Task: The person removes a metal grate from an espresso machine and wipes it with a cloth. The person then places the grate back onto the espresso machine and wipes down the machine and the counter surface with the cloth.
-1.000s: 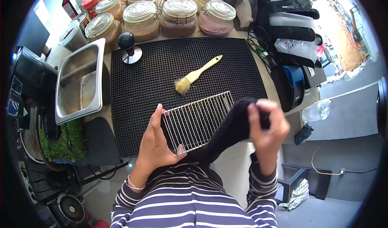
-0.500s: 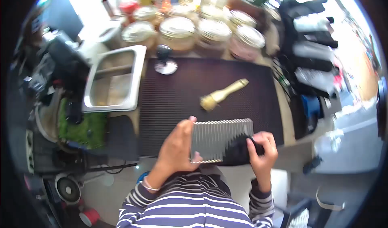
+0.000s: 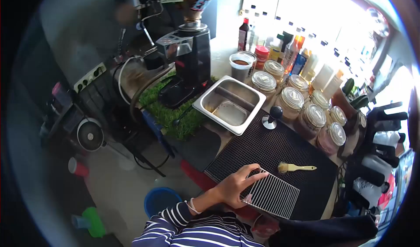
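Observation:
My left hand grips the left end of a wire rack, its fingers wrapped round the edge. The rack is over the near part of a black ribbed mat. Beyond it on the mat lies a brush with a pale handle. A dark cloth stretches across the lower right, by the rack's near corner. My right hand cannot be seen. A tamper with a black knob stands at the mat's far edge.
A steel pan with a crossbar sits left of the mat. Behind are lidded glass jars and bottles. A black grinder stands on green turf. A blue bucket is on the floor, lower left.
The view has swung left and tilted, bringing the grinder and floor items into sight. My left hand still holds the rack. My right hand has left the frame, and the cloth now reaches lower right.

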